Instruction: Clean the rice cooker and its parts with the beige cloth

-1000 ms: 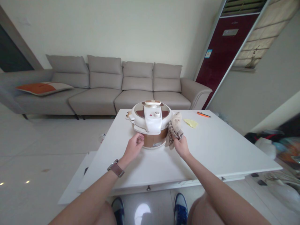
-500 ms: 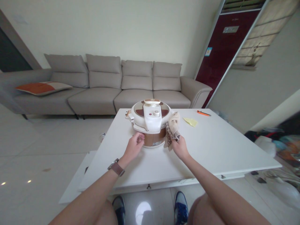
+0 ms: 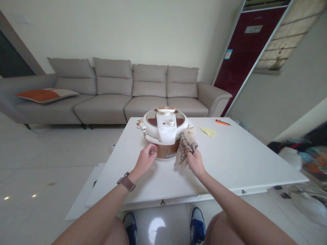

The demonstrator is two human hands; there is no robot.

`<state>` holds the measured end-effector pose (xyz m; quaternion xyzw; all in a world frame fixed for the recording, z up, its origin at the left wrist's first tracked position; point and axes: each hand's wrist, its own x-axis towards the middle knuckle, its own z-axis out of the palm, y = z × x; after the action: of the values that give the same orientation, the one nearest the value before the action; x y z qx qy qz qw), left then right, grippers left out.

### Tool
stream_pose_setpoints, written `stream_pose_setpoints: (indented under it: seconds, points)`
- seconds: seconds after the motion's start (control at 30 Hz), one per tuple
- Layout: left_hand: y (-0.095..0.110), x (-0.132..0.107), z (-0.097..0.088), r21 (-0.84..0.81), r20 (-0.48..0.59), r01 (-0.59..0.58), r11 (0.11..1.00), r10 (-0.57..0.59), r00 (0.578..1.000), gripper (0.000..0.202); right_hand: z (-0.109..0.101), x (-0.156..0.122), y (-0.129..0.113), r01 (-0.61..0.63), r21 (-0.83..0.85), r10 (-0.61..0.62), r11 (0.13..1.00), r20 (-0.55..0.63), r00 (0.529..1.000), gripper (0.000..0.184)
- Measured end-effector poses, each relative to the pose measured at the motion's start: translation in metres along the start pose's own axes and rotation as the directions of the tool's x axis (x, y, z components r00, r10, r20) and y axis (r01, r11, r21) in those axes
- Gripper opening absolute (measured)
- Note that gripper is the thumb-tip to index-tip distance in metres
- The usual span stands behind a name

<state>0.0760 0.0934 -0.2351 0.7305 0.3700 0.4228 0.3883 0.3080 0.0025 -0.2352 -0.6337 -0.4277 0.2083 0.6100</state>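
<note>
A round white and brown countertop cooker (image 3: 166,127) with a dark see-through lid stands upright on the white table (image 3: 230,160). On its front are a dial and a small red button. My left hand (image 3: 148,154) is closed at the cooker's lower left side, fingers curled against the body; the fingertips are partly hidden. In my right hand (image 3: 195,161) is a bunched beige and brown patterned cloth (image 3: 187,144), pressed to the cooker's right front side.
A yellow paper scrap (image 3: 208,131) and an orange pen-like tool (image 3: 223,122) lie on the table to the right. Behind it stands a grey sofa (image 3: 148,102) with an orange cushion (image 3: 47,95). Drawer knobs (image 3: 162,202) line the table's front.
My right hand has shifted the cloth slightly lower and toward the front of the cooker, where it spreads wider. My left hand stays at the cooker's left side.
</note>
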Motion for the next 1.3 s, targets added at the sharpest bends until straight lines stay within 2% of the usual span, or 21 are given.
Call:
stream_pose_setpoints:
  seconds: [0.07,0.13,0.23,0.3,0.5,0.6,0.7,0.83,1.03,1.13,1.3]
  points:
    - [0.000,0.000,0.001,-0.006,0.000,0.002,1.000,-0.002,1.000,0.017,-0.002,0.009,0.004,-0.072,0.079,0.076,0.994,-0.045,0.996,0.028]
    - [0.000,0.000,0.002,-0.004,-0.003,0.001,1.000,-0.001,1.000,0.017,-0.002,0.017,0.009,-0.195,0.194,0.210,0.961,-0.060,0.976,0.027]
    - [0.000,-0.001,0.003,0.000,-0.003,0.002,1.000,-0.002,1.000,0.016,0.002,0.021,0.015,-0.371,0.363,0.402,0.855,-0.010,0.916,0.024]
    - [-0.001,-0.001,0.003,0.002,0.000,0.006,1.000,-0.006,1.000,0.016,0.006,0.017,0.015,-0.415,0.436,0.450,0.799,0.025,0.893,0.024]
    - [-0.003,0.000,0.003,0.021,0.008,0.007,1.000,-0.007,1.000,0.017,0.008,0.010,0.013,-0.440,0.520,0.486,0.732,0.054,0.872,0.022]
    - [-0.002,0.000,0.004,0.030,0.005,0.004,1.000,-0.004,1.000,0.017,0.004,0.022,0.021,-0.445,0.507,0.498,0.738,0.036,0.867,0.016]
    - [-0.001,0.000,0.003,0.029,0.007,0.011,1.000,-0.011,1.000,0.017,0.002,0.035,0.035,-0.483,0.473,0.547,0.737,0.001,0.837,0.014]
    - [0.000,-0.002,0.001,0.030,0.017,0.019,0.999,-0.019,1.000,0.016,0.010,0.035,0.046,-0.503,0.463,0.576,0.730,-0.019,0.817,0.014]
    - [-0.001,-0.002,-0.002,0.032,0.020,0.034,0.999,-0.034,0.999,0.015,0.018,0.015,0.038,-0.479,0.556,0.549,0.679,0.048,0.835,0.018]
    - [0.000,-0.001,-0.001,0.022,0.013,0.029,0.999,-0.029,0.999,0.015,0.011,0.022,0.036,-0.473,0.561,0.544,0.679,0.049,0.838,0.017]
    - [0.003,-0.002,0.001,0.020,0.008,0.007,1.000,-0.007,1.000,0.015,0.003,0.041,0.034,-0.507,0.524,0.583,0.685,0.024,0.812,0.015]
